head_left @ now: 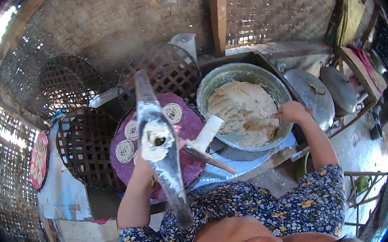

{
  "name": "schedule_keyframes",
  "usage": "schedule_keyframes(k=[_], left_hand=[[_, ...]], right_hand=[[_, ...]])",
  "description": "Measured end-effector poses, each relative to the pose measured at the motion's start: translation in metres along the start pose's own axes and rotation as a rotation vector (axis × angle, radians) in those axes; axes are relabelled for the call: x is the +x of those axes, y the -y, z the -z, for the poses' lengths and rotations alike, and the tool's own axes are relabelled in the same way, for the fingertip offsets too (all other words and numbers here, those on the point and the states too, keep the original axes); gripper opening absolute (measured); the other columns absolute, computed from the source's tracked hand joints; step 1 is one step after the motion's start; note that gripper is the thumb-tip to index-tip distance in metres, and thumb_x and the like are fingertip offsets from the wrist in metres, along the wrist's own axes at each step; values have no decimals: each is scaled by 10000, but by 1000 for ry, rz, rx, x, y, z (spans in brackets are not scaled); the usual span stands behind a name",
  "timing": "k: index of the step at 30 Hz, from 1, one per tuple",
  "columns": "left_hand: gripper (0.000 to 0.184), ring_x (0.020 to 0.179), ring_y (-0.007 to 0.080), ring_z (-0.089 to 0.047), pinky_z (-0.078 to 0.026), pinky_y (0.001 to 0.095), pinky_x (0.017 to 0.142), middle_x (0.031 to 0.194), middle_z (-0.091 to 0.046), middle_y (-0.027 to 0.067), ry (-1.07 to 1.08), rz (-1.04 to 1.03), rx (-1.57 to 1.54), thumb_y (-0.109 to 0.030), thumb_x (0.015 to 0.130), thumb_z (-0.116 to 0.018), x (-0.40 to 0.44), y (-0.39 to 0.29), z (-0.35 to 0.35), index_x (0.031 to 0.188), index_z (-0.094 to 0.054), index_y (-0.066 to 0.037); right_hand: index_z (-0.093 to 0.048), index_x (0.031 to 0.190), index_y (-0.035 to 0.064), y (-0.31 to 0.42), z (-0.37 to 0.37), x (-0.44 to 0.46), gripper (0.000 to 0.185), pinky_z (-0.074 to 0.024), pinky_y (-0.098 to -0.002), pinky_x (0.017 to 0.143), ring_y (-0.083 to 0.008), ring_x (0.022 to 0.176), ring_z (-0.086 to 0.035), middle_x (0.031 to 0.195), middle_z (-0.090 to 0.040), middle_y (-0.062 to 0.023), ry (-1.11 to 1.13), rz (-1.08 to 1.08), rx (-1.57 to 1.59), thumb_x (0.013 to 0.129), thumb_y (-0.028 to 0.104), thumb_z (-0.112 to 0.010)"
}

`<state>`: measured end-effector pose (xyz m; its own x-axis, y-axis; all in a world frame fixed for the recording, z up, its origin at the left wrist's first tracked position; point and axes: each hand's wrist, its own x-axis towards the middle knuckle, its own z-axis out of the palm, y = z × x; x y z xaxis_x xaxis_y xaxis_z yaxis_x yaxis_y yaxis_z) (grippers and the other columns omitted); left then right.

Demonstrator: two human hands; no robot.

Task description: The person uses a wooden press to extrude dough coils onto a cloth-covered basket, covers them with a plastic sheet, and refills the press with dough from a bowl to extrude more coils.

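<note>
Dough (pixel 239 104) inside a round basin (pixel 241 71) (right fingers (pixel 285 113) at its rim)

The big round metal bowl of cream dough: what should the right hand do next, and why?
Perhaps scoop some cream dough: the right hand is at the round metal bowl, and the long, dark, dough-smeared press shows a hole that doesn't look full.

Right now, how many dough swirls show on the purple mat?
4: one swirl right of the tool, two left of it, one mostly covered there; more may be hidden.
</note>
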<state>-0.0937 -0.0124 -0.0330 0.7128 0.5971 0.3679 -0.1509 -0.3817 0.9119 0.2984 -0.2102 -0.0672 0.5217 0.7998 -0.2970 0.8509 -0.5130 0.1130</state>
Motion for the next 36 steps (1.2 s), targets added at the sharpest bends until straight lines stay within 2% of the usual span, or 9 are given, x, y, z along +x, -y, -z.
schedule_keyframes(k=[4, 10, 15, 18, 27, 30, 33, 35, 36], left_hand=[[399, 847, 151, -601, -495, 302, 772, 927, -619, 77, 31, 202, -210, -80, 653, -746, 8, 6, -17, 998, -550, -33], [582, 941, 179, -590, -452, 305, 852, 1044, -605, 89, 156, 117, 427, -219, 647, -758, 32, 15, -45, 1139, -496, -50], [534, 928, 365, -573, -460, 400, 782, 1006, -584, 208, 127, 19, 404, -376, 656, -695, 30, -4, -51, 1066, -560, -62], [514, 925, 364, -573, -461, 403, 789, 1048, -571, 200, 216, 68, 594, -387, 680, -676, 28, -34, -52, 1087, -559, -96], [447, 906, 310, -599, -462, 350, 783, 942, -629, 156, 68, 130, 504, -327, 674, -690, 30, 23, -55, 1020, -595, -61], [382, 850, 348, -603, -469, 377, 731, 866, -632, 193, 63, 208, 525, -318, 681, -677, 28, 1, -49, 945, -626, -47], [319, 802, 175, -617, -499, 314, 707, 914, -640, 66, 12, 167, 344, -169, 737, -671, 28, 19, -40, 1024, -600, -48], [346, 757, 140, -606, -534, 305, 624, 852, -614, 39, -56, 300, -424, -54, 746, -666, 29, 18, -34, 1072, -552, -34], [322, 754, 148, -609, -535, 313, 623, 853, -613, 50, -30, 134, -118, -49, 758, -651, 30, 26, -34, 1064, -554, -31]], right_hand=[[-662, 947, 41, -8, 78, -36, 347, -473, -329, 653, -186, 704, -602, 757, -639, -105, 79, 205, 458, 804, 353, -608], [-602, 1048, -40, 11, 138, -69, 397, -440, -275, 782, -125, 867, -569, 934, -653, -86, 24, 664, 922, 763, 224, -683], [-647, 1001, 40, 48, 172, -86, 342, -457, -309, 711, -187, 789, -600, 847, -646, -100, -11, 784, 478, 737, 254, -688], [-680, 904, 135, 74, 204, -106, 287, -411, -358, 578, -239, 638, -555, 634, -535, -70, -446, 805, -20, 663, 289, -699], [-564, 865, 75, 179, 154, -145, 185, -365, -275, 588, -116, 649, -494, 676, -469, 12, -1093, 924, -910, 722, 187, -526], [-565, 838, 93, 171, 150, -139, 163, -366, -271, 559, -126, 620, -487, 645, -442, 21, -1266, 1029, -671, 692, 165, -577], [-570, 790, 106, 143, 172, -148, 193, -371, -290, 531, -155, 582, -497, 592, -423, 11, -1231, 983, -341, 633, 184, -651], [-584, 773, 118, 125, 194, -165, 178, -371, -313, 487, -176, 541, -492, 570, -415, 5, -1343, 855, -196, 643, 193, -680], [-588, 767, 118, 125, 199, -168, 171, -372, -318, 489, -175, 542, -492, 573, -418, 4, -1349, 824, -199, 646, 195, -679]])
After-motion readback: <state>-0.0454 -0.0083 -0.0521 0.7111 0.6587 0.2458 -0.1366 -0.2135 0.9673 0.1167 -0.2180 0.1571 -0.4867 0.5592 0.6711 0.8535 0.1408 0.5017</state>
